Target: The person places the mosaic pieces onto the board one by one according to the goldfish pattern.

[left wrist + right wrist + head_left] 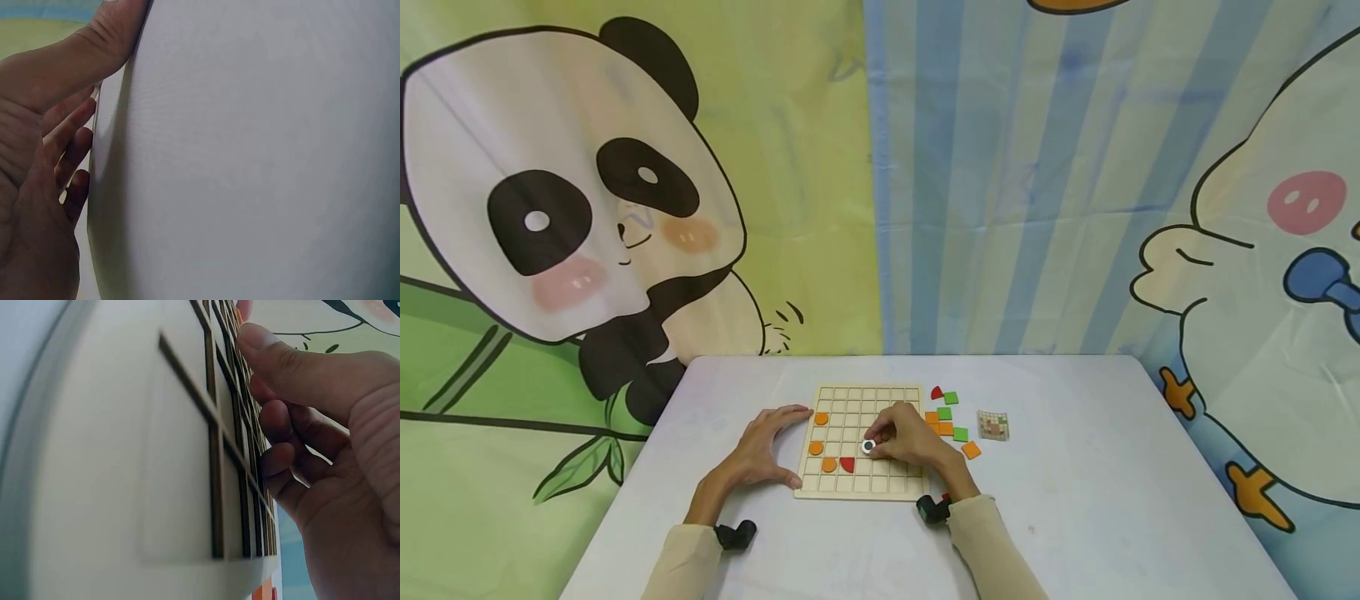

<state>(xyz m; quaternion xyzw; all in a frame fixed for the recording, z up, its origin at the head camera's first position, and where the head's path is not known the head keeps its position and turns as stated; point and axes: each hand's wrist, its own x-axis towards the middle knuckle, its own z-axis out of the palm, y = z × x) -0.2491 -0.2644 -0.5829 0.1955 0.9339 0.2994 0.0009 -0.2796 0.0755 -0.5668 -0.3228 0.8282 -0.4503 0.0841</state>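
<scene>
A square wooden grid board [861, 486] lies on the white table. My left hand [760, 446] spans its left edge, with the thumb at the near corner and the fingertips farther up; the left wrist view shows the thumb [94, 59] and fingers from the side. Over the middle of the board, my right hand [906, 435] pinches a small white round piece with a dark centre [868, 447] between thumb and finger. In the right wrist view those fingertips are right at the grid. Beside the piece sits a red quarter-circle piece [847, 464] in a cell.
Orange discs [829, 465] occupy several cells at the board's left. Past its right edge lie green squares [960, 434], orange squares [972, 450] and another red quarter-circle [937, 392]. Farther right is a small patterned card [993, 425]. Cartoon-printed curtains [880, 208] hang behind the table.
</scene>
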